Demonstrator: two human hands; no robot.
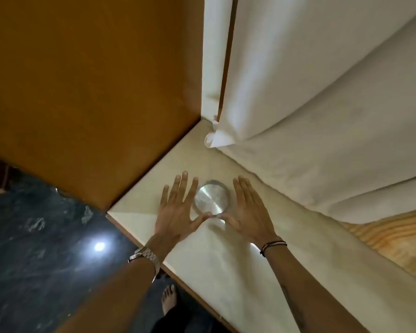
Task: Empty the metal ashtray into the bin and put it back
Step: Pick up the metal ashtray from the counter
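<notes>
A round metal ashtray (pixel 211 198) rests on a cream-coloured tabletop (pixel 202 255) near the corner of the room. Its shiny inside looks bare. My left hand (pixel 178 207) lies flat just left of it, fingers spread. My right hand (pixel 247 207) lies flat just right of it, fingers together and pointing away. The two thumbs meet at the ashtray's near rim. Neither hand grips it. No bin is in view.
White padded cushions (pixel 322 116) stand against the back and right of the tabletop. An orange-brown wall panel (pixel 94 92) rises at left. Dark marble floor (pixel 46 248) lies below the table's left edge, where my bare foot (pixel 169 299) stands.
</notes>
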